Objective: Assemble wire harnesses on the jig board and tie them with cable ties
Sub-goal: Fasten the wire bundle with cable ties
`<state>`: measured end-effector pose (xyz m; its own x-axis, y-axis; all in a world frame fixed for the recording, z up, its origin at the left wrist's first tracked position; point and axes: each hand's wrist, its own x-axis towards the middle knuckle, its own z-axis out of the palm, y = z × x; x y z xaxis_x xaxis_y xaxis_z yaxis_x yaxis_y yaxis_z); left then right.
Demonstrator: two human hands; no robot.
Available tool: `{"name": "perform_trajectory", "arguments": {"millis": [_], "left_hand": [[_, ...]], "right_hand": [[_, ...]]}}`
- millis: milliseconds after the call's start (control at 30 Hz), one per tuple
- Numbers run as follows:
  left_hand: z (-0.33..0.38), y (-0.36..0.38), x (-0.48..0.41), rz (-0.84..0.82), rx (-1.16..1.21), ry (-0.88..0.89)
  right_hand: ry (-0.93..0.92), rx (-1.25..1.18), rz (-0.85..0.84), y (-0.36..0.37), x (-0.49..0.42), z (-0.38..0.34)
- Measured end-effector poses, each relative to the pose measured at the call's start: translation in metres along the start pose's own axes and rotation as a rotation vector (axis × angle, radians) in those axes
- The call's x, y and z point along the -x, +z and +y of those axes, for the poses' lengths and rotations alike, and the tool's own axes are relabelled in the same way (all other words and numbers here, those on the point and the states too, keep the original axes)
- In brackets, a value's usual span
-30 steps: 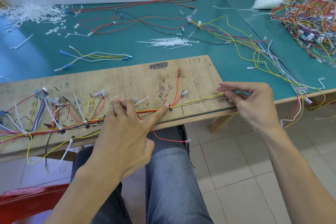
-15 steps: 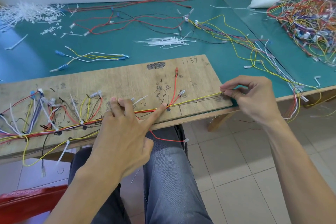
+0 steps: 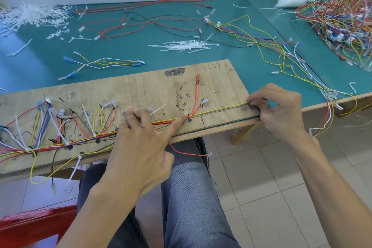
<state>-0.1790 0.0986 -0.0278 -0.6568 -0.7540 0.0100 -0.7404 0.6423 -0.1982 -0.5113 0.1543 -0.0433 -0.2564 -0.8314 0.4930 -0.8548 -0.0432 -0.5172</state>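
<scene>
Nearest to me, a loose red wire droops off the board's near edge over the person's lap, not yet routed. Just above it the left hand lies flat on the jig board, its grip apart. Straight fingers press the wire bundle down and the forefinger pins the point where the red branch splits off. At the board's right end the right hand has its grip pinched together on the yellow wire, drawn taut along the marked line.

I'd say the job is partway. The left stretch of the bundle already wears fitted ties, while the right stretch looks laid but untied. Farther back on the table wait loose cable ties and more wires. At the far right sits a heap of harnesses, and at the far left a pile of white tie pieces.
</scene>
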Motion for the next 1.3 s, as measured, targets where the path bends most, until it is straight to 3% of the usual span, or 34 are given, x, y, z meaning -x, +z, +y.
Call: {"name": "perform_trajectory", "arguments": {"millis": [400,533,600,700,733,900,1000,1133,1300], "left_hand": [[0.002,0.001,-0.001,-0.027,-0.057,0.0],[0.002,0.002,0.001,-0.026,-0.066,0.013],[0.002,0.004,0.002,-0.032,-0.067,0.016],[0.002,0.005,0.001,-0.026,-0.071,0.022],[0.001,0.004,0.001,-0.025,-0.071,0.022],[0.0,0.001,0.0,-0.027,-0.067,0.027],[0.0,-0.002,0.001,-0.034,-0.056,0.013],[-0.004,-0.009,0.001,-0.043,0.035,-0.067],[-0.008,-0.019,0.015,0.016,0.162,-0.225]], "right_hand": [[-0.2,0.216,-0.109,-0.007,0.013,0.011],[-0.137,0.254,-0.18,-0.004,0.031,-0.001],[-0.086,0.278,-0.139,-0.004,0.037,-0.016],[-0.091,0.101,0.104,0.009,0.065,-0.051],[-0.121,0.032,0.116,0.017,0.078,-0.066],[0.091,0.037,-0.426,0.063,0.113,-0.086],[0.264,-0.346,-0.539,0.07,0.108,-0.078],[0.617,-0.799,-0.427,0.05,0.098,-0.07],[0.664,-1.002,-0.299,0.021,0.071,-0.07]]}}
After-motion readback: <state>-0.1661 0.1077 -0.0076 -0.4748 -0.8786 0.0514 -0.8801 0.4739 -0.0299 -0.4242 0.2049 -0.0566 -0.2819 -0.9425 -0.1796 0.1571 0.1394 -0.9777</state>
